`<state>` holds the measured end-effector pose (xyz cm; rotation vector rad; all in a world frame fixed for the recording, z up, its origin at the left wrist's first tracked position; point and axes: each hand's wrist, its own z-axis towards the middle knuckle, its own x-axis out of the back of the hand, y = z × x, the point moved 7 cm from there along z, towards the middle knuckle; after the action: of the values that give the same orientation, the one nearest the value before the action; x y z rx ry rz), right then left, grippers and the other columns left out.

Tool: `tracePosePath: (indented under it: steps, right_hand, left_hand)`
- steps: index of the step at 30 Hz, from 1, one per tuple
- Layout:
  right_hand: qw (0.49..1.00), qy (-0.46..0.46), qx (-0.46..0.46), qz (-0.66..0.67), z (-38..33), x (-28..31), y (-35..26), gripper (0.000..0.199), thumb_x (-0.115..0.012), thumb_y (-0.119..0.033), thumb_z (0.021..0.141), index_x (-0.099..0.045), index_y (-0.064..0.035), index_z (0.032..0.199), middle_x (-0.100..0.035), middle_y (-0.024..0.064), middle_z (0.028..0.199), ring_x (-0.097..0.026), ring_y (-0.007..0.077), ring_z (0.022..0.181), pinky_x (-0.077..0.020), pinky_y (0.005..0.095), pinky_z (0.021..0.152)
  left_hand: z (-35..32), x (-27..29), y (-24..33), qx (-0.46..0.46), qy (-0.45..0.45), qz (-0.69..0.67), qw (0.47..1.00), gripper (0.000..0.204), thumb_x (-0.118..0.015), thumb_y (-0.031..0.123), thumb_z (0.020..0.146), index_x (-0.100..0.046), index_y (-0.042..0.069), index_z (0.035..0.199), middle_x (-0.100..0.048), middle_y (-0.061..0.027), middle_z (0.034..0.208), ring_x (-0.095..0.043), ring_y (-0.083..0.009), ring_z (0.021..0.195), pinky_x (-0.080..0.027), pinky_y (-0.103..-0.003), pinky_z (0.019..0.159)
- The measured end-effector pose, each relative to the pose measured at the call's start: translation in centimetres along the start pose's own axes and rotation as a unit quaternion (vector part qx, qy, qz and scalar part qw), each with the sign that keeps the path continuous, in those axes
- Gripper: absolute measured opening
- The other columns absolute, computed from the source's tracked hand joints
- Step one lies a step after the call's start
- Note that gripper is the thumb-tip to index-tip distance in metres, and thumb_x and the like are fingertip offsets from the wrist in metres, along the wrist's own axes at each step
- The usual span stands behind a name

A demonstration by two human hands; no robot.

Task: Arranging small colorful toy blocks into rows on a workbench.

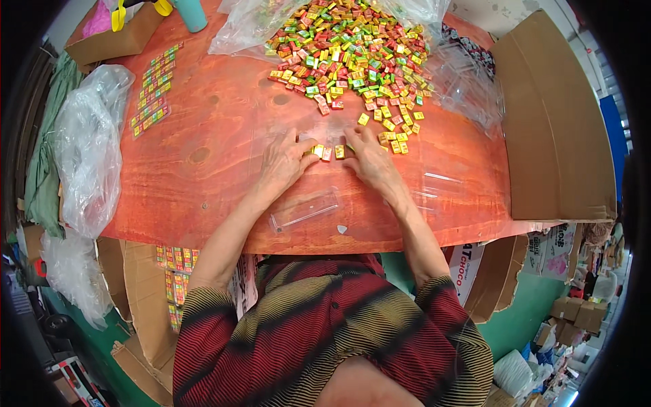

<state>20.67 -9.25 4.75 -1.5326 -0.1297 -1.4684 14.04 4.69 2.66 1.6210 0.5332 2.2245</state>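
a teal cup (192, 16) stands beside an open cardboard box (121, 49).

There's 1 tbl. (196, 146), 1 sm.-box pile (352, 51), 1 turq. cup (192, 15).

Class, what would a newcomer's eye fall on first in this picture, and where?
Probably the heap of little red, yellow and green boxes at the far side of the red table. Then the left hand and right hand near the picture's centre, with a few boxes between them.
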Motion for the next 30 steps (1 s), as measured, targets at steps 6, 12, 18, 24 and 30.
tracePosePath:
  steps: [6,12,18,24,30]
  right_hand:
    - [0.995,-0.091,0.01,-0.029,0.0,-3.4,1.3,0.035,-0.063,-0.008,0.073,-0.049,-0.0024,0.105,-0.049,0.019,0.098,-0.054,0.0377,0.087,-0.0454,0.0421,0.072]
    - [0.993,-0.112,-0.026,-0.04,-0.3,-2.6,0.4,0.033,-0.065,-0.013,0.073,-0.05,-0.0025,0.101,-0.049,0.0187,0.094,-0.054,0.0381,0.085,-0.0457,0.0422,0.071]
    - [0.999,-0.031,0.02,-0.01,-0.3,-1.4,-1.3,0.039,-0.065,-0.014,0.072,-0.051,-0.0047,0.107,-0.05,0.0153,0.093,-0.053,0.0343,0.088,-0.0456,0.0399,0.07]
    - [0.998,-0.03,0.062,-0.015,-0.3,-3.2,-1.0,0.034,-0.065,-0.011,0.071,-0.054,-0.0045,0.103,-0.051,0.0135,0.088,-0.054,0.0313,0.084,-0.0445,0.0384,0.069]
    - [0.996,-0.059,0.069,-0.002,-0.5,-3.1,-1.3,0.033,-0.064,-0.009,0.071,-0.055,-0.0054,0.103,-0.052,0.0126,0.087,-0.054,0.0305,0.083,-0.0441,0.0382,0.069]
  left_hand:
    - [0.0,-0.3,0.1,0.001,0.0,-0.005,1.0,0.027,-0.068,0.023,0.071,-0.064,0.015,0.097,-0.051,-0.0105,0.085,-0.054,-0.0279,0.083,-0.044,-0.039,0.07]
    - [-0.1,0.1,0.2,0.006,-0.009,0.004,1.0,0.03,-0.068,0.023,0.07,-0.064,0.016,0.098,-0.051,-0.0105,0.085,-0.054,-0.0283,0.082,-0.043,-0.039,0.069]
    - [-0.3,0.4,0.5,-0.014,-0.008,-0.017,1.0,0.032,-0.069,0.021,0.069,-0.062,0.013,0.099,-0.051,-0.0103,0.086,-0.053,-0.0283,0.082,-0.043,-0.04,0.068]
    - [-0.3,0.1,0.5,-0.009,-0.013,-0.021,1.0,0.034,-0.068,0.016,0.068,-0.06,0.01,0.1,-0.051,-0.0105,0.087,-0.053,-0.0281,0.083,-0.042,-0.038,0.07]
    - [-0.8,0.6,-0.1,-0.006,-0.046,-0.089,0.995,0.033,-0.065,0.007,0.07,-0.058,0.005,0.102,-0.05,-0.0115,0.089,-0.052,-0.0291,0.087,-0.042,-0.037,0.074]
